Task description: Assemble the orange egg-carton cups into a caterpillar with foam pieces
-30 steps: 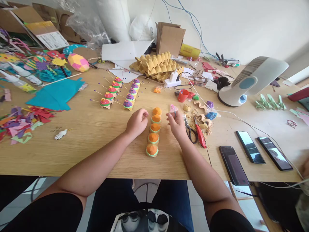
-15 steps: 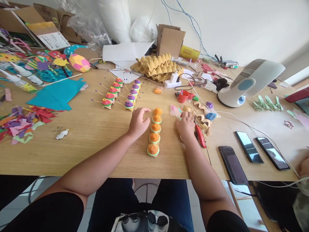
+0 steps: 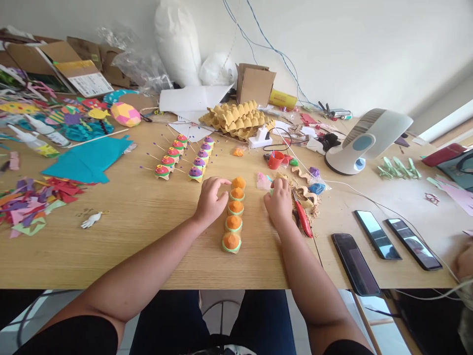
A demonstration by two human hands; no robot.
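Note:
A row of orange egg-carton cups with green rims (image 3: 233, 217) lies on the wooden table (image 3: 129, 231) in front of me. My left hand (image 3: 211, 199) rests just left of the row, fingers loosely bent and apart, fingertips touching the upper cups. My right hand (image 3: 279, 199) sits to the right of the row with its fingers curled down onto the table beside a small clear bag (image 3: 263, 181). What it pinches is hidden. Red-handled scissors (image 3: 303, 219) lie just right of that hand.
Two finished cup rows with pins (image 3: 185, 155) stand behind. Egg cartons (image 3: 236, 116), a cardboard box (image 3: 254, 84), a red cup (image 3: 275, 159), a fan (image 3: 365, 140), three phones (image 3: 377, 228) and foam scraps (image 3: 29, 199) surround them. Another person's hand (image 3: 464, 261) shows far right.
My right hand dropped from holding a pin in the air to the table near the small bag. My left hand uncurled and touched the upper cups. The camera tilted up slightly.

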